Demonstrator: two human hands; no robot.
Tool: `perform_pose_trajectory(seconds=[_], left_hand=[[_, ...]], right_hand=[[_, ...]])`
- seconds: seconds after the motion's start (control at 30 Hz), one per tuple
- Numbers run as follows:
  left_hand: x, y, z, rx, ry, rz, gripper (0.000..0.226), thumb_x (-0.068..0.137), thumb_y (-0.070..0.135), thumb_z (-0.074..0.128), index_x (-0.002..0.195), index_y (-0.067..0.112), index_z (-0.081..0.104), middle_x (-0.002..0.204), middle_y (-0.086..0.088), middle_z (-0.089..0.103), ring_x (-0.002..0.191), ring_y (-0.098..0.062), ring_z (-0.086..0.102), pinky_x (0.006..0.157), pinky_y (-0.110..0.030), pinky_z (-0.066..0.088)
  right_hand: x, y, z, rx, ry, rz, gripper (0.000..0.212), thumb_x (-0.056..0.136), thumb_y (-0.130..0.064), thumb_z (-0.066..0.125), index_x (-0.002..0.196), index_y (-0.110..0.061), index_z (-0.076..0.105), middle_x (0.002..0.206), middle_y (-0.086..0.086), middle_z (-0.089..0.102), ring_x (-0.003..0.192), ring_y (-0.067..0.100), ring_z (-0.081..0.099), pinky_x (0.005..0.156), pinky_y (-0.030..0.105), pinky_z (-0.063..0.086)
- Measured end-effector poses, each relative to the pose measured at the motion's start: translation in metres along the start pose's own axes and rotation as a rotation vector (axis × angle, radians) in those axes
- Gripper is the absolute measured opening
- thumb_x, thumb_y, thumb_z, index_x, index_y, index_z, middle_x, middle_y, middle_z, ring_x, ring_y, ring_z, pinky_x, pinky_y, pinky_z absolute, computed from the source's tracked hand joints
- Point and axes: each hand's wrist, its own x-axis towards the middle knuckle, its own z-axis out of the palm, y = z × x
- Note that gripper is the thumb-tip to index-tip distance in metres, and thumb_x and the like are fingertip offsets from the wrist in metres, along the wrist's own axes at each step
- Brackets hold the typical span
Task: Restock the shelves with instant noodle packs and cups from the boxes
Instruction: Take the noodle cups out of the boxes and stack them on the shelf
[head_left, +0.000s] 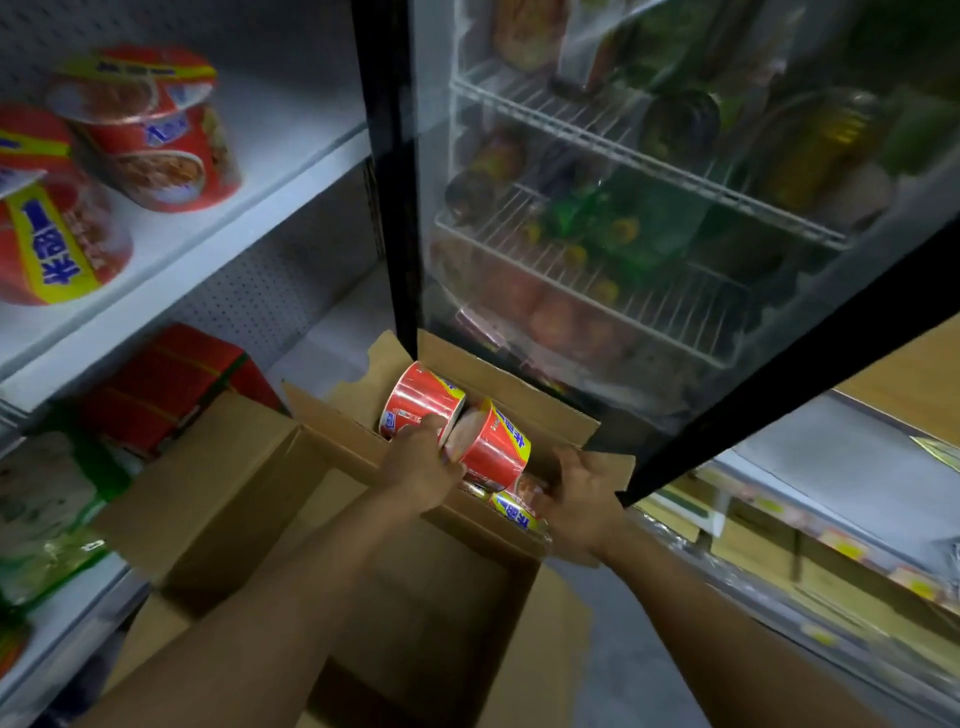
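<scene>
While both arms reach into the far box (457, 374), the left hand (422, 467) grips a red noodle cup (491, 447) and the right hand (582, 493) curls round another cup (514, 512). Next, I think, lift them to the shelf (270, 171).

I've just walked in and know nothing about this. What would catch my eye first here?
Probably the two bare hands in the open cardboard box low in the middle: the left hand grips a red noodle cup, the right hand reaches for another beside it. Matching red cups already stand on the white shelf upper left, and a glass-door fridge fills the right.
</scene>
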Motion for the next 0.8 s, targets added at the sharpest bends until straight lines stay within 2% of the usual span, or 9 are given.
perform_pose_trajectory(seconds=[0.1, 0.27, 0.37, 0.53, 0.67, 0.8], left_hand=[[0.028, -0.006, 0.01, -0.008, -0.024, -0.026, 0.06, 0.086, 0.024, 0.069, 0.138, 0.018, 0.04, 0.134, -0.008, 0.049, 0.122, -0.028, 0.049, 0.097, -0.039, 0.048], [0.074, -0.016, 0.029, -0.043, -0.016, -0.088, 0.057, 0.087, 0.024, 0.068, 0.136, 0.015, 0.04, 0.129, -0.011, 0.053, 0.116, -0.027, 0.053, 0.086, -0.032, 0.047], [0.1, -0.021, 0.042, -0.111, -0.006, -0.166, 0.056, 0.088, 0.025, 0.066, 0.137, 0.015, 0.039, 0.13, -0.013, 0.05, 0.115, -0.029, 0.054, 0.083, -0.031, 0.047], [0.136, -0.03, 0.074, -0.116, 0.005, -0.26, 0.052, 0.093, 0.024, 0.058, 0.139, 0.011, 0.038, 0.136, -0.015, 0.045, 0.123, -0.031, 0.048, 0.097, -0.035, 0.044], [0.155, -0.047, 0.105, -0.101, -0.061, -0.35, 0.048, 0.091, 0.024, 0.059, 0.134, 0.009, 0.044, 0.131, -0.012, 0.052, 0.119, -0.028, 0.051, 0.092, -0.031, 0.043], [0.161, -0.061, 0.126, -0.225, -0.066, -0.447, 0.036, 0.095, 0.025, 0.054, 0.127, 0.01, 0.052, 0.124, -0.009, 0.057, 0.114, -0.026, 0.054, 0.085, -0.029, 0.041]], right_hand=[[0.025, 0.004, 0.008, -0.008, -0.009, 0.024, 0.065, 0.088, -0.043, 0.061, 0.142, -0.027, 0.029, 0.144, 0.006, 0.04, 0.129, 0.025, 0.041, 0.107, 0.047, 0.038], [0.068, 0.009, 0.017, -0.089, -0.02, 0.028, 0.065, 0.089, -0.047, 0.058, 0.144, -0.024, 0.03, 0.141, 0.006, 0.042, 0.129, 0.023, 0.039, 0.103, 0.036, 0.034], [0.099, 0.012, 0.027, -0.042, -0.055, 0.056, 0.07, 0.088, -0.042, 0.06, 0.146, -0.025, 0.026, 0.145, 0.007, 0.037, 0.134, 0.026, 0.032, 0.107, 0.042, 0.032], [0.151, 0.019, 0.047, 0.054, -0.072, 0.105, 0.071, 0.09, -0.042, 0.059, 0.148, -0.023, 0.023, 0.148, 0.01, 0.027, 0.137, 0.031, 0.027, 0.107, 0.045, 0.033], [0.184, 0.022, 0.065, 0.101, -0.093, 0.119, 0.071, 0.09, -0.054, 0.05, 0.149, -0.03, 0.018, 0.156, 0.01, 0.013, 0.141, 0.036, 0.018, 0.108, 0.055, 0.034], [0.201, 0.024, 0.085, 0.103, -0.145, 0.165, 0.076, 0.089, -0.064, 0.041, 0.151, -0.032, 0.011, 0.158, 0.012, 0.003, 0.144, 0.039, 0.007, 0.112, 0.061, 0.02]])
